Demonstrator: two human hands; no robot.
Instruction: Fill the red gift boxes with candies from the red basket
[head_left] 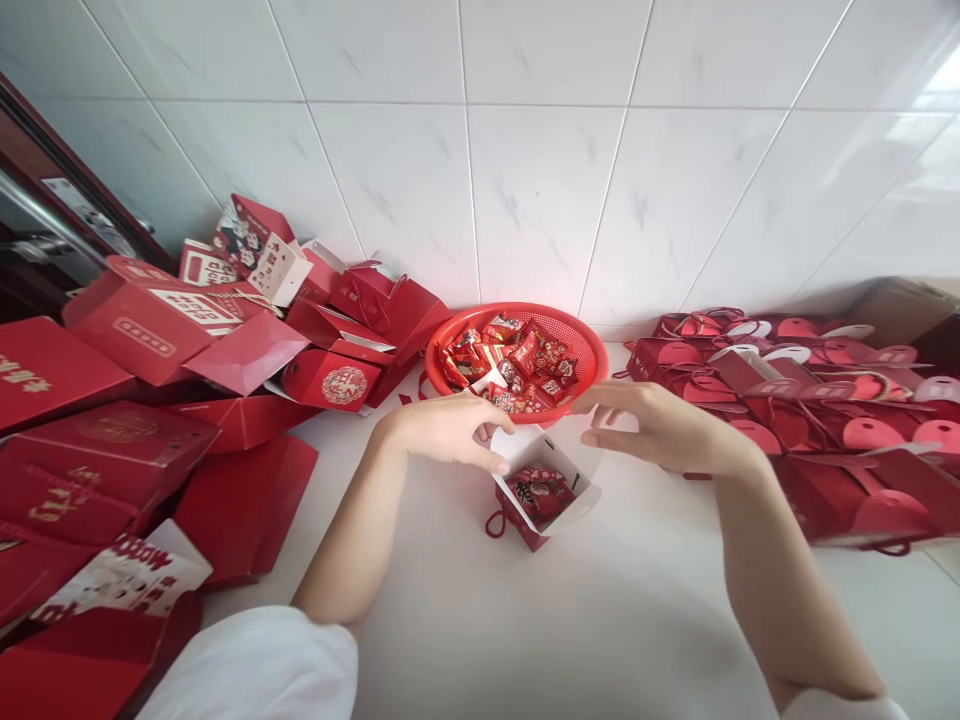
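Observation:
A small red gift box [535, 535] with a white inside and a red cord loop stands on the white surface in front of me, its top flaps spread. Red wrapped packets [538, 490] lie inside it. My left hand [454, 430] is at the box's left rear flap, fingers bent and thumb apart, the thumb at the flap's edge; whether it presses on it I cannot tell. Over the right rear side hovers my right hand [652, 428], thumb and fingers apart, holding nothing. Just behind the box, a red plastic basket [596, 350] holds many red wrapped packets [525, 360].
Larger red boxes [255, 500] are heaped along the left, several tipped or open. Rows of small red gift boxes [795, 400] with cords fill the right side. A tiled wall [540, 180] rises behind the basket. A brown carton [907, 315] stands at the far right.

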